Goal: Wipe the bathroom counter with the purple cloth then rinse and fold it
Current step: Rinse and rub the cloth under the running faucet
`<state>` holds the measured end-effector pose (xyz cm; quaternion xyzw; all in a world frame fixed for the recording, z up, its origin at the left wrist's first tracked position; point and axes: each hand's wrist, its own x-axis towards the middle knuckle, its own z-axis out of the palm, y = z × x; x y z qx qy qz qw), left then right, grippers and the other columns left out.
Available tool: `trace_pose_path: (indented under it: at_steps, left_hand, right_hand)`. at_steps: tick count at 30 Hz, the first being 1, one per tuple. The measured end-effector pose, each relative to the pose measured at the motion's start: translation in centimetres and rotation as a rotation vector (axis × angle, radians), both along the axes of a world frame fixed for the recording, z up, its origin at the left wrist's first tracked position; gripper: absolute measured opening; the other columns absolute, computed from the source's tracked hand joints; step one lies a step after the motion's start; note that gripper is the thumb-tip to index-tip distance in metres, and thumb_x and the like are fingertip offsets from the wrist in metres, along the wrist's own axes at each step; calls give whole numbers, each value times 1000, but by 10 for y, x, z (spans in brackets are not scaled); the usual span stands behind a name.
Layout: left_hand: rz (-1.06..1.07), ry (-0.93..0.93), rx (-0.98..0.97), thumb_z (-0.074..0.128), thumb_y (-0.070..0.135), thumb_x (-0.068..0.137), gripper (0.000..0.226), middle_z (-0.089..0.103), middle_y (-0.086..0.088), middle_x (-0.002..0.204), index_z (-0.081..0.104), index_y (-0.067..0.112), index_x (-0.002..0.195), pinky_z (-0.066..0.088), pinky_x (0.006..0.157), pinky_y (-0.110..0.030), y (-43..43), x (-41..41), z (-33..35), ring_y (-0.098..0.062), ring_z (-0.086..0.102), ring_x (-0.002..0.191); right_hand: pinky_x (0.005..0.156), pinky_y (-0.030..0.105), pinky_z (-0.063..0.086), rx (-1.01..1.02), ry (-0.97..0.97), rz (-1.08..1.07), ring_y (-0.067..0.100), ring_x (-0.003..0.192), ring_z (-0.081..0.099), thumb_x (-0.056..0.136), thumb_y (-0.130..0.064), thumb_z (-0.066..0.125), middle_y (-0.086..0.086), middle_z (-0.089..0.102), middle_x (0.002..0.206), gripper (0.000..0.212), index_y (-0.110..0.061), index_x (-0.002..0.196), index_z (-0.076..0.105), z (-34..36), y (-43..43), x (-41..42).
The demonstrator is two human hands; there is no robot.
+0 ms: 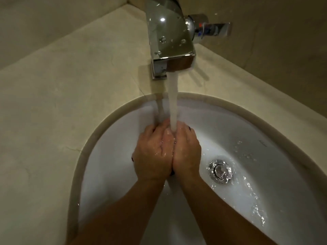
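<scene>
My left hand and my right hand are pressed side by side over the white sink basin, fingers curled down. Water from the chrome faucet runs in a thick stream onto the gap between them. The purple cloth is almost wholly hidden inside both hands. Only small dark slivers of it peek out by the right fingertips, at the left hand's outer edge and under the wrists.
The beige stone counter surrounds the basin on the left and behind. The faucet's handle sticks out to the right near the wall. A chrome drain sits right of my hands, with water rippling past it.
</scene>
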<state>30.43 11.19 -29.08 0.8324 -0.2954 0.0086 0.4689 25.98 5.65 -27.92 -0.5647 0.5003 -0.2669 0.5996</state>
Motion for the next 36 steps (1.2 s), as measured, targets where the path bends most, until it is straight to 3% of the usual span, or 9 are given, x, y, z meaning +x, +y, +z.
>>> trace_pose_path:
  at_steps: [5, 8, 12, 17, 22, 28, 30, 32, 36]
  left_hand:
    - [58, -178, 176, 53, 39, 91, 33, 69, -9, 85, 70, 10, 90, 57, 65, -36, -7, -1, -10, -25, 65, 75]
    - [27, -323, 192, 51, 32, 93, 31, 67, -10, 77, 68, 8, 83, 56, 62, -36, -9, -2, -10, -26, 63, 69]
    - [102, -135, 238, 42, 36, 95, 36, 67, -7, 80, 67, 11, 83, 57, 63, -42, -16, -2, -4, -26, 63, 71]
    - [50, -59, 367, 51, 41, 96, 32, 68, -5, 86, 68, 14, 92, 59, 74, -43, -22, 1, 1, -25, 65, 81]
    - [53, 12, 367, 17, 61, 87, 70, 68, -3, 75, 72, 17, 84, 57, 71, -38, -30, -1, 14, -23, 66, 73]
    - [5, 94, 261, 34, 50, 99, 50, 69, -5, 77, 68, 17, 85, 57, 74, -39, -29, -6, 15, -23, 67, 73]
    - [-36, 210, 232, 40, 47, 101, 37, 69, -2, 83, 64, 23, 88, 54, 78, -37, -24, -4, 13, -22, 67, 79]
    - [-43, 518, 54, 46, 44, 101, 32, 72, -1, 86, 66, 23, 89, 57, 81, -39, -18, 1, 15, -22, 70, 83]
    - [8, 1146, -265, 57, 42, 99, 33, 79, -8, 94, 77, 16, 98, 59, 83, -40, -1, 8, 30, -28, 75, 90]
  right_hand:
    - [81, 30, 49, -174, 33, -15, 3, 85, 63, 90, -44, 46, -12, 67, 91, 23, -45, 75, 63, -13, -5, -2]
    - [78, 31, 48, -290, 68, 11, 7, 82, 62, 85, -50, 46, -8, 69, 89, 28, -34, 75, 67, -9, -7, -1]
    - [75, 31, 48, -72, 140, 16, 5, 77, 63, 89, -51, 51, -9, 69, 87, 26, -34, 79, 67, -9, -19, 0]
    - [73, 35, 51, -205, 206, 5, 12, 79, 63, 99, -48, 45, -5, 68, 85, 38, -25, 82, 69, -13, -23, 0]
    - [64, 31, 42, -258, 275, -34, 15, 70, 60, 104, -47, 42, -5, 65, 73, 43, -25, 75, 64, -16, -30, -3]
    - [64, 29, 46, -255, 276, -52, 19, 72, 64, 101, -52, 46, -2, 70, 72, 45, -22, 79, 72, -16, -34, -7]
    - [60, 29, 46, -174, 257, -56, 19, 66, 61, 99, -53, 49, -2, 64, 63, 50, -20, 65, 65, -12, -36, -8]
    - [67, 34, 52, -3, 170, -118, 23, 68, 64, 93, -54, 56, 0, 64, 63, 50, -16, 62, 64, -5, -40, -12]
    - [81, 42, 61, 534, -158, -285, 26, 82, 75, 82, -44, 72, 7, 78, 86, 32, -12, 85, 78, -2, -33, -19]
